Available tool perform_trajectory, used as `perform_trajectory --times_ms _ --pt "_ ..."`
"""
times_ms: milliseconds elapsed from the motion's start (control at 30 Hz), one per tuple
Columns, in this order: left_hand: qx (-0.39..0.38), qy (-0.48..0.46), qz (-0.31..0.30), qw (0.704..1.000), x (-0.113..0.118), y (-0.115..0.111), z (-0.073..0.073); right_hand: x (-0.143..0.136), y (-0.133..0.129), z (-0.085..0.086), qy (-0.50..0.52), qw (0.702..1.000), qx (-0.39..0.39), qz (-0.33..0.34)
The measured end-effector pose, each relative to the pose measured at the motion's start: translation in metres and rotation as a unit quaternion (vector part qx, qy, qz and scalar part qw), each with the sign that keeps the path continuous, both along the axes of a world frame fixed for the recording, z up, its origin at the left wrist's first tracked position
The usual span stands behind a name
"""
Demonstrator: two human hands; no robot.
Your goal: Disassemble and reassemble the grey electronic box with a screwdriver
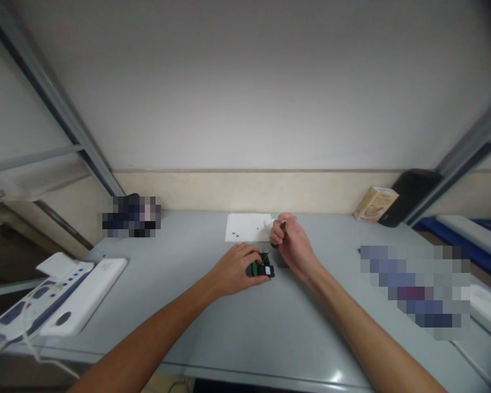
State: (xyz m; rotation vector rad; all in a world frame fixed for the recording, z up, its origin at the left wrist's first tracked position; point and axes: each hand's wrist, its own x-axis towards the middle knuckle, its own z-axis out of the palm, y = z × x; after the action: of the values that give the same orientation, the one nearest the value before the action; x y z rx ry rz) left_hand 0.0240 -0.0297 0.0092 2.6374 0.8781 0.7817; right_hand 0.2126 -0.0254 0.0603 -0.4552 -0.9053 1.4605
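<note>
My left hand [242,267] is closed around a small black electronic device [265,270], whose green circuit board shows between thumb and fingers. The device rests on or just above the grey table. My right hand [291,240] grips a screwdriver [283,225] by its dark handle, and its thin shaft slants down left to the device. Whether the tip touches a screw is too small to tell. Behind both hands lies a white sheet of paper [245,222] with several tiny dark pieces on it. A dark grey object [283,261] sits partly hidden beneath my right hand.
A white power strip [61,286] and a long white device [90,295] lie at the left of the table [213,338]. A yellow box [375,204] leans near a black panel [411,194] at the back right. Blurred-out items stand on both sides.
</note>
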Motion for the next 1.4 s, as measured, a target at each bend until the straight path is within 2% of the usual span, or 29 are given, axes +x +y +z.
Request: perform_trajectory --times_ms 133,267,467,600,733,967,1167,1300,1400 --pt "0.005 -0.001 -0.005 1.000 0.000 0.000 0.001 0.003 0.002 0.002 -0.019 0.999 -0.026 -0.006" --pt "-0.015 0.005 0.005 1.000 0.001 -0.002 0.006 0.006 0.001 0.001 -0.064 0.998 0.007 -0.022" --pt "-0.038 0.019 0.036 0.998 0.002 -0.005 0.010 0.002 0.003 -0.001 -0.034 0.999 0.017 -0.025" --pt "-0.037 0.021 0.033 0.999 0.002 -0.004 0.009 0.004 0.002 0.001 -0.060 0.998 0.008 -0.004" --pt "-0.021 0.016 0.014 1.000 0.002 -0.003 0.007 0.004 -0.003 0.001 -0.107 0.994 0.031 -0.014" --pt "-0.004 0.003 0.004 1.000 0.000 -0.001 0.003 -0.002 -0.001 0.001 -0.092 0.995 0.039 -0.024" --pt "0.005 -0.006 0.002 1.000 0.000 0.000 0.000 0.001 -0.006 0.002 -0.161 0.984 0.066 -0.032" --pt "0.007 -0.004 -0.002 1.000 0.000 0.000 0.000 -0.002 -0.006 -0.001 -0.141 0.988 0.056 -0.043" --pt "0.009 0.001 -0.002 1.000 -0.001 0.000 0.000 -0.005 -0.005 0.001 -0.095 0.994 0.038 -0.022"
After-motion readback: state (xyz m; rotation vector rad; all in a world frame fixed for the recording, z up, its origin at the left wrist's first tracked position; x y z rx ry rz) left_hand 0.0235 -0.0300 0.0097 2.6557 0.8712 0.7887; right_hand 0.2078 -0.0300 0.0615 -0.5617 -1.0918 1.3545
